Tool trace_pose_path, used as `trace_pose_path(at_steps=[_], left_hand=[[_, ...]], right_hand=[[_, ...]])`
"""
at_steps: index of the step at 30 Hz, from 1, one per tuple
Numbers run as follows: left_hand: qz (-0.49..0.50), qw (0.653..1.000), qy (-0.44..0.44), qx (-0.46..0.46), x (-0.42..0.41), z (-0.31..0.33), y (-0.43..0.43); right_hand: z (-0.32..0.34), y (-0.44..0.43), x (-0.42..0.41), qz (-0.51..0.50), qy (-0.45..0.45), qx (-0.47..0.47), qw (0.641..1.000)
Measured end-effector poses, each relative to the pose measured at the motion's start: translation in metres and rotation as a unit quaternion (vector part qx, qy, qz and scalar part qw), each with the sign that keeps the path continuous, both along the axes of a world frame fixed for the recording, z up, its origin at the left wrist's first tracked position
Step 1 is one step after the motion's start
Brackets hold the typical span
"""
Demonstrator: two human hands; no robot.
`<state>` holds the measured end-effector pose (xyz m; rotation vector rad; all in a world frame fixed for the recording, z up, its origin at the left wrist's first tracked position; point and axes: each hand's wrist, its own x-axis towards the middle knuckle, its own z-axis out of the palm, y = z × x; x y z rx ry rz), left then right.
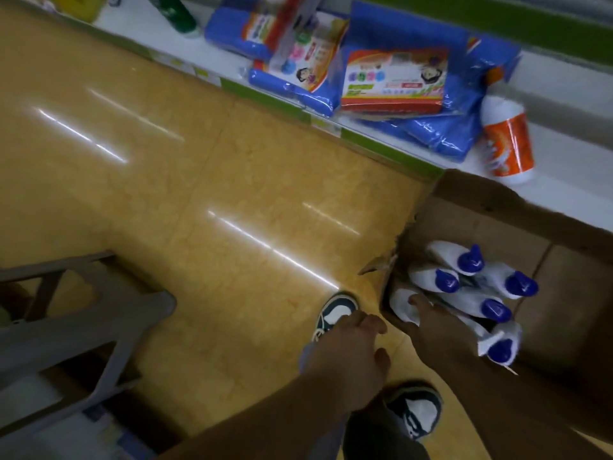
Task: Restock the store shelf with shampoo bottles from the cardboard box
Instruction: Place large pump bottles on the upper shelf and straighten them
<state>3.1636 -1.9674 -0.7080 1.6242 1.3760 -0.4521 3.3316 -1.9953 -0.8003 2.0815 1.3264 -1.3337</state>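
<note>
The left hand [351, 343] is held loosely curled and empty above the glossy tan floor tiles [199, 194]. The right hand [431, 323] is laid on a white blue-capped shampoo bottle [403, 305] inside the open brown cardboard box [497, 227] (whether the fingers are closed around it cannot be told). The pick-up step is judged under way; next, a firm grasp and a lift toward the white store shelf [564, 154] are called for.

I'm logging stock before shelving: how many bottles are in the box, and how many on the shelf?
White bottles with blue caps in the cardboard box: 6, first at
Orange-labelled bottle on the shelf: 1
Green bottle on the shelf: 1
Total: 8
</note>
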Motion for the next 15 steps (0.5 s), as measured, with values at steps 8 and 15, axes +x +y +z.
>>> trace_pose_path(at_steps=[8,15], left_hand=[[0.030,0.999,-0.009,0.020,-0.007,0.015,0.003],[0.051,0.998,-0.014,0.022,-0.004,0.059,-0.010]], right_hand=[[0.006,-0.001,0.012,-0.004,0.046,0.068,0.997],[0.111,0.008,0.022,-0.019,-0.003,0.111,0.994]])
